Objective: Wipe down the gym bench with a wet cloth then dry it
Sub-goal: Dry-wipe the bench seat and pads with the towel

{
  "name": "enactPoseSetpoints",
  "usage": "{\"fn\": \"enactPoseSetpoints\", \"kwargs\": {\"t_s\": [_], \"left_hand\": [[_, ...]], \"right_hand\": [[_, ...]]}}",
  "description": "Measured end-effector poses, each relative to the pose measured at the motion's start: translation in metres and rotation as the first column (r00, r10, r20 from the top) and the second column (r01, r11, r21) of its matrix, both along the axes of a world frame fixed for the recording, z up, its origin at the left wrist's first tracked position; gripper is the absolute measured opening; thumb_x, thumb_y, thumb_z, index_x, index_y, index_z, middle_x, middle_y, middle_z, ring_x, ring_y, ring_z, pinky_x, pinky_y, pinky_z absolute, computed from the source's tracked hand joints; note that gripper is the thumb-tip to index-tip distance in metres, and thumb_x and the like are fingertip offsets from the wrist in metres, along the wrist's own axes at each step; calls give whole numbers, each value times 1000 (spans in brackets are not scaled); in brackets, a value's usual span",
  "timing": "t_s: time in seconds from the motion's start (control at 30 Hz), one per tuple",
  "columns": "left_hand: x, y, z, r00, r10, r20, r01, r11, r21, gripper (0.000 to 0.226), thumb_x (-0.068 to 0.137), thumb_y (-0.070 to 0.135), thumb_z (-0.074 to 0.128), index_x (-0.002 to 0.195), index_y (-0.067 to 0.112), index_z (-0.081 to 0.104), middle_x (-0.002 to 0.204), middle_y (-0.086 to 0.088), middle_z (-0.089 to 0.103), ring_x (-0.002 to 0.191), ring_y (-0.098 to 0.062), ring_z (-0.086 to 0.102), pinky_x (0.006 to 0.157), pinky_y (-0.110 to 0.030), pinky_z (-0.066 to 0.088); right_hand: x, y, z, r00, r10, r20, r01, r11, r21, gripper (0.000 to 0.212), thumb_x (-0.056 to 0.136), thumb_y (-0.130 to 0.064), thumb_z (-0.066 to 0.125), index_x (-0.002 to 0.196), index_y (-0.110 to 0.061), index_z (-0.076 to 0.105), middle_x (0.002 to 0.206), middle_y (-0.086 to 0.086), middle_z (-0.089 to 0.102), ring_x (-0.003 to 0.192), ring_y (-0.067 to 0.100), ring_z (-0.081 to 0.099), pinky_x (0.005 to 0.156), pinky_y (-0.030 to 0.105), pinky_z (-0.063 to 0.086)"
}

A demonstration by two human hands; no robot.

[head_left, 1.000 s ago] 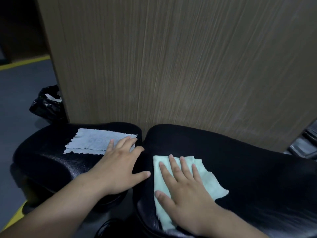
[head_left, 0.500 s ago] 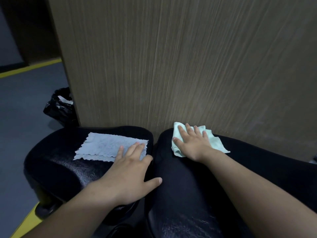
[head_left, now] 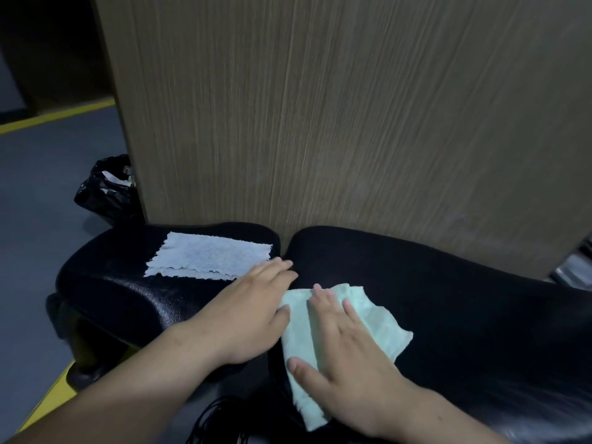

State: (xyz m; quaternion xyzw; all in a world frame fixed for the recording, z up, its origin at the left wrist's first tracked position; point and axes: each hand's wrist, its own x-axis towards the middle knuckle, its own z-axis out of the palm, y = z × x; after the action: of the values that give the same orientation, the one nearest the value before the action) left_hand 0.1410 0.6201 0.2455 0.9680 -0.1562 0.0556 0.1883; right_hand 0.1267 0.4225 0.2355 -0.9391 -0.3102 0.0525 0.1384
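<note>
We have the right hand [head_left: 346, 354] spread flat, fingers straight, pressing the green cloth [head_left: 374, 318] onto the bench [head_left: 464, 299], on the long pad under that hand. The left hand [head_left: 253, 309] lies open and flat on the shorter pad beside it. Its fingertips reach the gap between the pads and its thumb is touching or just beside the cloth's edge. It holds nothing. A pale cloth [head_left: 208, 257] lies spread just beyond the left fingers. We cannot tell which cloth is the wet one, but we judge the wiping to be under way and the drying not yet begun. The cloth's near corner trails past the right thumb toward the pad's edge. A stroke pulled toward us could drag it off, and a loose fold could bunch under the palm and leave streaks. With the hands this close, a sideways sweep could run into the left thumb or skip the gap. A push away could carry damp fabric against the panel [head_left: 320, 123] or onto the pale cloth and spoil it for drying.
</note>
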Motion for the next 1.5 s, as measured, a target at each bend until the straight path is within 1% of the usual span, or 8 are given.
{"fn": "enactPoseSetpoints", "kwargs": {"t_s": [0.17, 0.37, 0.63, 0.83, 1.0, 1.13, 1.27, 1.5], "left_hand": [[-18, -18, -2, 992, -94, -82, 94, 996, -4, 54, 104, 35, 34, 156, 24, 22, 165, 13, 9, 149, 0, 4, 115, -12, 1], [-25, -36, -9, 978, -7, -207, 58, 969, 242, 65, 105, 44, 17, 156, 14, -9, 161, -1, -24, 148, -10, -21, 123, -34, -5], [6, -41, -4, 986, -8, -168, 58, 954, 294, 77, 92, 6, 35, 156, 11, -7, 162, -8, -23, 148, -19, -23, 121, -35, -12], [31, -40, 1, 981, -165, -101, 182, 964, 193, 68, 93, 6, 33, 157, 18, 13, 166, 1, 3, 150, -8, -11, 119, -23, -13], [43, -51, 15, 997, -59, 57, 47, 979, 200, 38, 93, 21, 31, 117, 20, 61, 119, 4, 61, 114, -15, 47, 93, -27, 41], [58, -54, 5, 997, -9, 82, 0, 994, 107, 41, 96, 15, 35, 134, 18, 50, 128, 9, 47, 123, -10, 37, 97, -15, 31], [79, -56, -9, 986, 53, -157, -20, 980, 200, 62, 103, 18, 28, 157, 11, -3, 165, -3, -12, 150, -17, -16, 123, -33, -4], [158, -65, -2, 944, 195, -267, -118, 953, 279, 61, 104, 23, 23, 156, 6, -5, 165, -10, -9, 152, -24, -6, 123, -37, 0]], "right_hand": [[-4, -6, 11, 992, -87, -93, 101, 981, 163, 80, 87, -66, 52, 150, -27, 21, 163, -14, -4, 145, -6, -14, 117, 14, -2], [2, -16, 5, 999, -20, -50, 11, 988, -157, 98, 78, -83, 10, 155, -27, -15, 157, -16, -29, 137, -8, -34, 119, 24, -14], [82, -26, 16, 974, 197, -110, -216, 954, -205, 75, 101, -55, 30, 154, -30, -15, 158, -19, -26, 138, -9, -32, 122, 33, -11], [145, -35, 28, 966, 252, -58, -259, 942, -215, 76, 92, -34, 37, 157, -27, -1, 163, -13, -15, 144, -3, -24, 122, 35, -11], [122, -20, 29, 1000, -18, 24, 18, 1000, 0, 56, 96, -22, 41, 151, -14, 33, 165, -2, 10, 151, 9, 1, 121, 23, 12], [101, -11, 3, 998, -59, 27, 61, 994, -96, 62, 103, -39, 18, 157, -11, 9, 165, 2, -4, 152, 15, -10, 118, 23, -9], [137, -16, -2, 1000, 9, 14, -7, 987, -159, 60, 105, -39, 16, 157, -19, -7, 163, -5, -16, 147, 5, -21, 117, 24, -16], [216, -9, 3, 1000, -2, -10, 1, 995, -99, 57, 106, -33, 24, 158, -16, 8, 166, -2, 3, 151, 10, -3, 114, 21, -10]]}}
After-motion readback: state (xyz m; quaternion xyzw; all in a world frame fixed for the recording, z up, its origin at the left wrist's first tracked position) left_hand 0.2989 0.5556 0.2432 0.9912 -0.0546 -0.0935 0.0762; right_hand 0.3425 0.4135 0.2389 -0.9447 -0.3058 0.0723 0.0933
